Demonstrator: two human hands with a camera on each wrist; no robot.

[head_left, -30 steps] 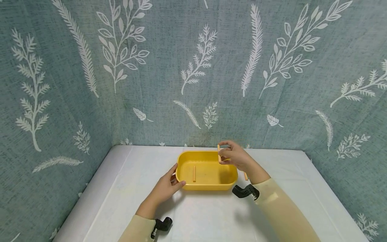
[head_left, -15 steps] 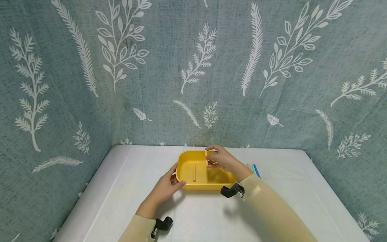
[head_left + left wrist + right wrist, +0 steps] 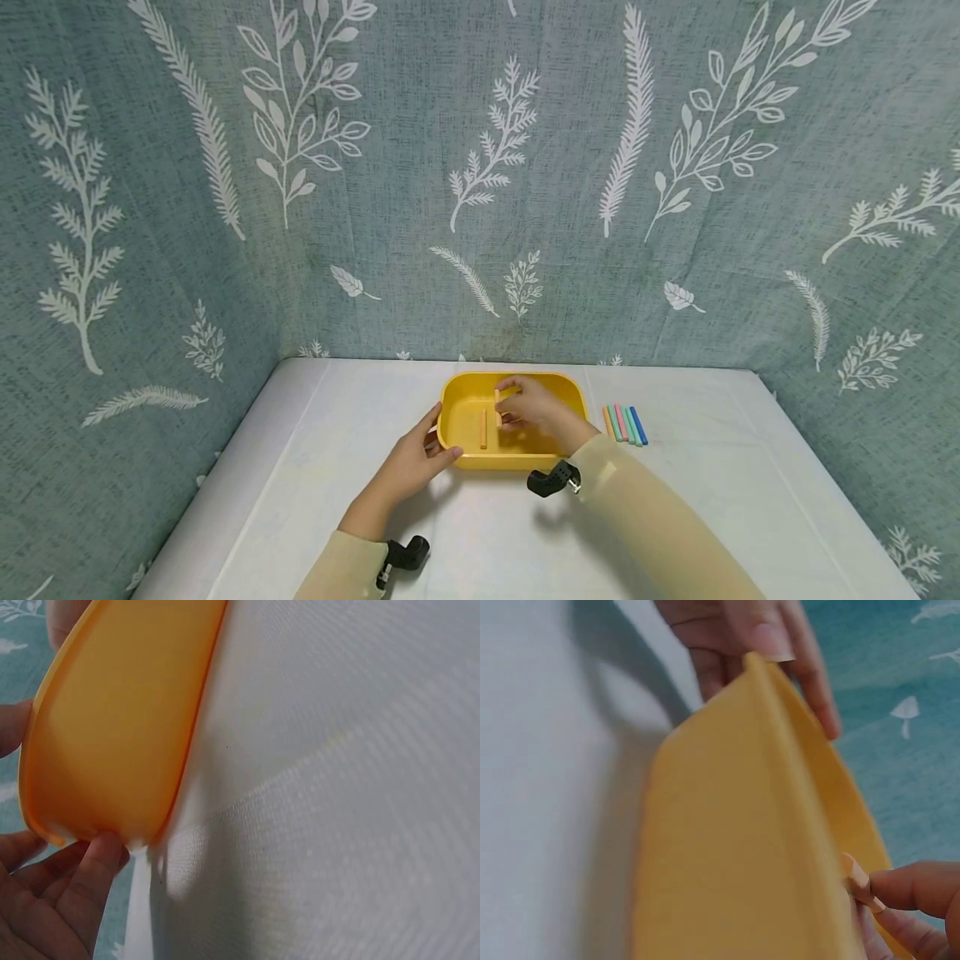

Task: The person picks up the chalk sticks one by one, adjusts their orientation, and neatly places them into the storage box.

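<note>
From the head, I have the right hand point(image 3: 531, 406) pinching an orange stick point(image 3: 497, 397) inside the yellow tub point(image 3: 495, 462), just right of, and roughly parallel to, a lying stick point(image 3: 483, 430). Left wrist: the left hand point(image 3: 45, 907) grips the tub's end. Right wrist: fingertips point(image 3: 911, 887) hold the orange stick.

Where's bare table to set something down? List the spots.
Bare white tabletop shows left of the left hand, right of the coloured sticks, and between the sleeves. Crowded: the left half of the yellow tray, where the right hand holds a stick beside another stick.
</note>
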